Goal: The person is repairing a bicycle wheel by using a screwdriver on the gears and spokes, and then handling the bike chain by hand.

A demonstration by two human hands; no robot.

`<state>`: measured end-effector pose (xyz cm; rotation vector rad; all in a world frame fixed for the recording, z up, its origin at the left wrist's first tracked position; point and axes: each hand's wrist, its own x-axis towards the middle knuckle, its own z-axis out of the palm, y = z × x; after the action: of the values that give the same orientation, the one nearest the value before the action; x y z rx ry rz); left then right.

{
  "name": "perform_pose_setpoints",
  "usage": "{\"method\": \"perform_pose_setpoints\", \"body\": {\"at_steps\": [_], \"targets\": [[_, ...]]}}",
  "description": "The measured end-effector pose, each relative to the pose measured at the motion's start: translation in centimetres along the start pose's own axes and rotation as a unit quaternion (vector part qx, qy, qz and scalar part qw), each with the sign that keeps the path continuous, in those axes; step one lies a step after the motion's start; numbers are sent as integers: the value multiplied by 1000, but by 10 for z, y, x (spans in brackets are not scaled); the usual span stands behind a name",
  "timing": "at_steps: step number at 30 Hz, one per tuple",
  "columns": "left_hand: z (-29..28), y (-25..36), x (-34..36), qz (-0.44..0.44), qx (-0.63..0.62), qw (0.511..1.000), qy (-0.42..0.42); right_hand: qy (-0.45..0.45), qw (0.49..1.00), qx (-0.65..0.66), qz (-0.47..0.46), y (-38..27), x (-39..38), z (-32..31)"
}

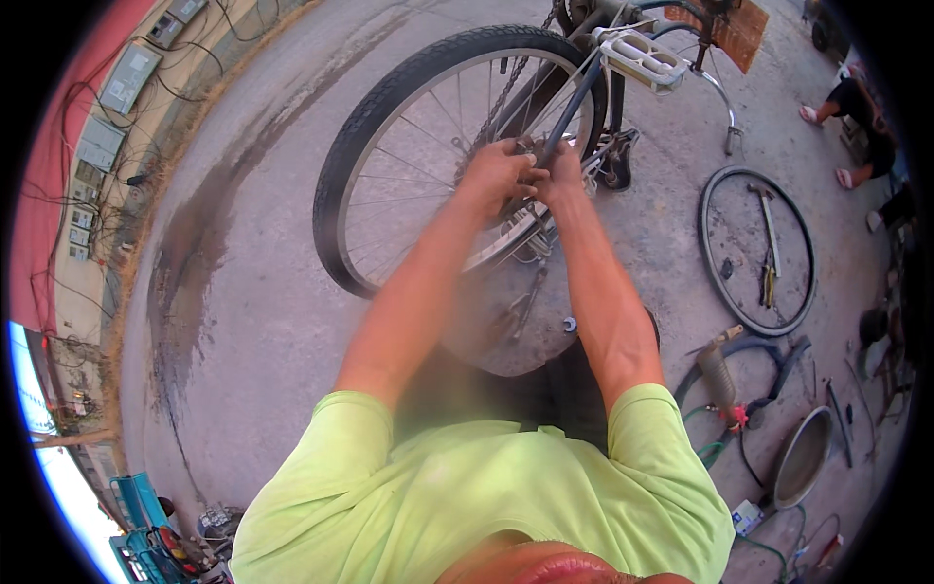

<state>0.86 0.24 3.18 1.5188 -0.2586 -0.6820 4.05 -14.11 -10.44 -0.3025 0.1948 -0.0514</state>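
A bicycle stands upside down in front of me, its wheel with a black tire nearest. My left hand is at the hub of this wheel, its fingers curled in a pinch. Close against it, my right hand is closed beside the lower end of a dark frame tube. Whatever the fingers grip is hidden behind them. A chain runs up from the hub area. Above the hands is a white slotted pedal, and a dark saddle sits low beyond the right hand.
On the ground by my knees lies a wrench. To the right, a loose tire surrounds a hammer and pliers. A metal basin and hoses lie nearer. Another person's legs show at far right.
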Motion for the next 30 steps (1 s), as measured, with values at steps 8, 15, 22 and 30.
{"method": "perform_pose_setpoints", "body": {"at_steps": [8,15,22,30], "targets": [[-10,-6,-8,19,-24,999,-13,59,998,-30,-12,12,-27,25],[-34,-10,-91,86,109,985,99,83,982,-53,-158,-4,-53,-34],[-86,-54,-139,32,142,982,124,50,979,-176,-93,-5,-86,-27],[-82,-128,-125,-61,183,980,53,79,974,-204,-68,-27,-77,-51]]}}
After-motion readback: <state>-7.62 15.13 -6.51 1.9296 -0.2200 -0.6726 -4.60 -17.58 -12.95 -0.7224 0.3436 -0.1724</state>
